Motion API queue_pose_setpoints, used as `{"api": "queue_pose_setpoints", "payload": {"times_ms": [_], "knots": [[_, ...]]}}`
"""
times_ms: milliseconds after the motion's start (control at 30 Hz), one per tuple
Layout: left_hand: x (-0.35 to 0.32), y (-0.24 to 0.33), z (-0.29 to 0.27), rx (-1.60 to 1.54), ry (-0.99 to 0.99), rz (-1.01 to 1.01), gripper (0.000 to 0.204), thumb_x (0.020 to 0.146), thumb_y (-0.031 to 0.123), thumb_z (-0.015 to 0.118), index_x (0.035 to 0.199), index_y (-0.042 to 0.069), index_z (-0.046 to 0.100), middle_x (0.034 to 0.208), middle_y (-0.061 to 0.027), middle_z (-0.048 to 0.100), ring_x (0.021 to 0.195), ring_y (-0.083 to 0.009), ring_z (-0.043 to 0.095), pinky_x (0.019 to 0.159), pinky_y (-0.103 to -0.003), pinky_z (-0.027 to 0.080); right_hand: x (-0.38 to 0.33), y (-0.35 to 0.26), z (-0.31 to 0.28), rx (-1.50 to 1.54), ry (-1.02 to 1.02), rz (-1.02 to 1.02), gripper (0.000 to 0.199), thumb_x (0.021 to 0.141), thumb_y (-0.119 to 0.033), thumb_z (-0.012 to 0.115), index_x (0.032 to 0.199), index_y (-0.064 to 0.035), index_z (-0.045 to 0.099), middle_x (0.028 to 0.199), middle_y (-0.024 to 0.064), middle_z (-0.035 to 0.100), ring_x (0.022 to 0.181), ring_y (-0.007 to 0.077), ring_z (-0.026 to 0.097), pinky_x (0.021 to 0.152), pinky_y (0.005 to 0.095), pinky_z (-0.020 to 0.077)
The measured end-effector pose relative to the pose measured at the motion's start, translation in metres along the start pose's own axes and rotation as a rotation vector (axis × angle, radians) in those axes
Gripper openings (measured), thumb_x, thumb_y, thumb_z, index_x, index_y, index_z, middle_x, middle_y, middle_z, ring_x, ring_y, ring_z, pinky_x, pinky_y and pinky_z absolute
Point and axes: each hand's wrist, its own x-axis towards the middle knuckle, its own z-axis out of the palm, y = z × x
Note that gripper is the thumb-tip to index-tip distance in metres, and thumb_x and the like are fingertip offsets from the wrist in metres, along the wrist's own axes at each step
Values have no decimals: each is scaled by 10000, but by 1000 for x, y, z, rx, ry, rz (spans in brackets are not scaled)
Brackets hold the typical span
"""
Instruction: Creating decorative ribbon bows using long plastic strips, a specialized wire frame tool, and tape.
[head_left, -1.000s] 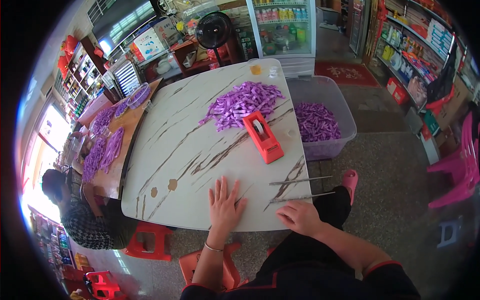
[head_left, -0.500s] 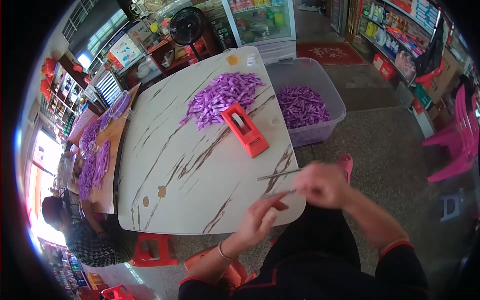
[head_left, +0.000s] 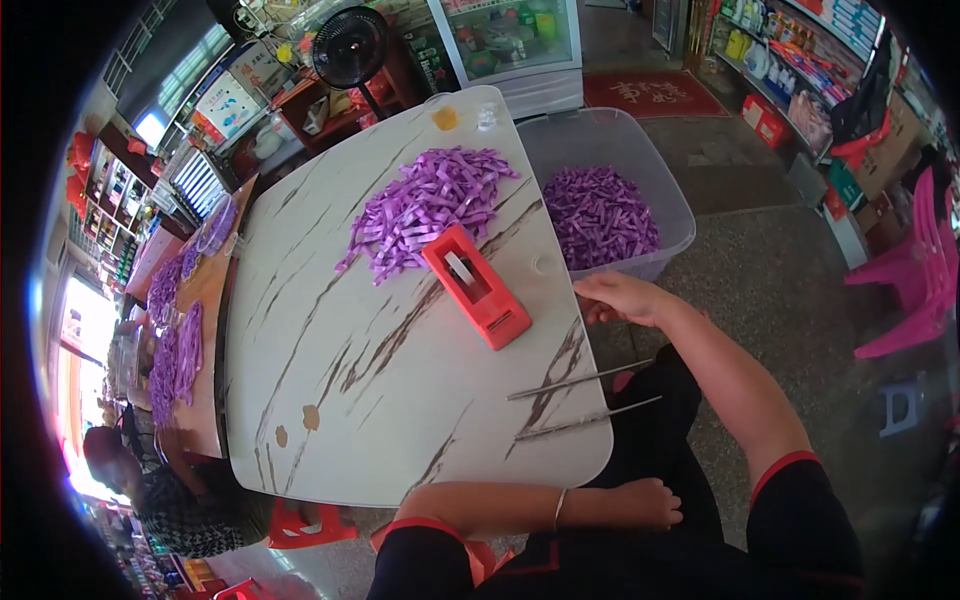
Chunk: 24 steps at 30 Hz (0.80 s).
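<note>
Two thin grey metal rods lie side by side at the table's near right corner, a far rod (head_left: 580, 380) and a near rod (head_left: 590, 417), their right ends jutting past the edge. My right hand (head_left: 622, 298) is at the table's right edge beside the plastic tub, fingers loosely bent and apart, with nothing visible in them. My left hand (head_left: 645, 503) lies across my lap, off the table, its fingers curled closed; what they hold, if anything, is hidden. A red tape dispenser (head_left: 490, 305) stands mid-table beside a heap of folded purple ribbon strips (head_left: 430, 205).
A clear tub (head_left: 680, 210) of purple strips (head_left: 600, 215) stands right of the marble-patterned table (head_left: 300, 370). At left, purple strands (head_left: 188, 350) lie on a wooden table near a seated person (head_left: 180, 500). Pink chairs (head_left: 905, 280) stand at right, a red stool (head_left: 305, 525) below.
My hands, together over the rods before, have parted: the right moved up toward the tub, the left down to my lap. Both rods now lie free at the corner. The view has shifted slightly.
</note>
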Motion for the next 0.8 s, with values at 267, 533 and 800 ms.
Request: {"api": "queue_pose_setpoints", "payload": {"times_ms": [267,533,800], "knots": [[-12,-6,19,152,126,47,67,770,132,534,832,139,559,752,-15,517,699,-170,537,606,-295,397,-4,-30,-11,-474,-16,5,196,863,-228,586,852,-33,603,742,14,618,638,84,557,582,214,449],[-12,-5,17,122,29,12,126,794,113,519,910,127,566,790,-23,518,741,-164,523,652,-282,387,-35,-84,8,-540,-47,-181,160,840,-175,600,826,-16,582,709,21,604,621,67,540,571,213,442],[-15,-4,16,90,-53,-17,121,809,133,510,919,132,561,837,-34,519,798,-174,519,684,-293,390,-12,-86,-7,-366,177,-342,134,873,-196,560,860,-63,572,723,-11,567,658,44,505,579,180,398]]}}
